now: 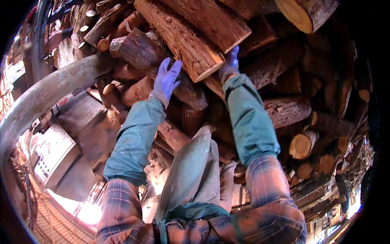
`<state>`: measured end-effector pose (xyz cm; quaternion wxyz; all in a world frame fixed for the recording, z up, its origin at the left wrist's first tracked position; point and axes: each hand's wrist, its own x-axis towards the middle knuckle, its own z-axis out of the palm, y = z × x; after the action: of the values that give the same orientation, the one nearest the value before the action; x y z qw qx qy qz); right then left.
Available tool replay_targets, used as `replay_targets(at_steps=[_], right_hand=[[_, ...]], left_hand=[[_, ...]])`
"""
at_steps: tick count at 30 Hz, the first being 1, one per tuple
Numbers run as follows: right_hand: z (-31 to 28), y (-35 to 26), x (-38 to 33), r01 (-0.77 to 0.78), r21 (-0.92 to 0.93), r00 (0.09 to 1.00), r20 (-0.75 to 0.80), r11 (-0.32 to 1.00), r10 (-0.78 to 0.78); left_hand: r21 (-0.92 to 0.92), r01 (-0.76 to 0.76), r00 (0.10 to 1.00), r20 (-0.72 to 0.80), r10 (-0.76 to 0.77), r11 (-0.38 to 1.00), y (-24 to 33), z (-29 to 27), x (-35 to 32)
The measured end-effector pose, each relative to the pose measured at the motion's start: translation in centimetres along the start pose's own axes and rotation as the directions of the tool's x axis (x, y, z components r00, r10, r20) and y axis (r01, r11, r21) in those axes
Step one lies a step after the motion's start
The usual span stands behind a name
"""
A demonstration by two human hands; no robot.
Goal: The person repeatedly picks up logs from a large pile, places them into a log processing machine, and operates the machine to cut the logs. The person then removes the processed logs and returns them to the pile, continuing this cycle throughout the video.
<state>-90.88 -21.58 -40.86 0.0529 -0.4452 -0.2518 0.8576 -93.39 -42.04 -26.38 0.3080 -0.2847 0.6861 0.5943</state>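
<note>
So the big split log (191, 38) is sitting at the top of the woodpile (300, 110), its cut end sticking out toward the camera, and both gloved hands are on it. The left hand (165, 79) is spreading wide open against the bark on its left side; the right hand (230, 63) is reaching under the cut end, fingers mostly hidden, so can't tell how tight that grip is. Looks like early days: the log isn't lifted clear yet, and tons of logs are waiting around it. A grey pipe (48, 91) is curving past on the left.
</note>
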Motion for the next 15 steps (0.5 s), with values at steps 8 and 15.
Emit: replay_targets(at_steps=[8,15], right_hand=[[3.7,2.6,-10.2,-0.051,-0.295,0.997,-0.064,0.954,0.034],[9.9,-2.9,-16.9,-0.307,-0.472,0.915,0.091,0.827,0.392]], left_hand=[[-0.319,-0.007,1.0,-0.022,0.0,0.948,1.8,-0.1,-0.2],[-0.292,0.45,0.893,0.177,-0.415,0.844,5.5,-10.5,-6.1]])
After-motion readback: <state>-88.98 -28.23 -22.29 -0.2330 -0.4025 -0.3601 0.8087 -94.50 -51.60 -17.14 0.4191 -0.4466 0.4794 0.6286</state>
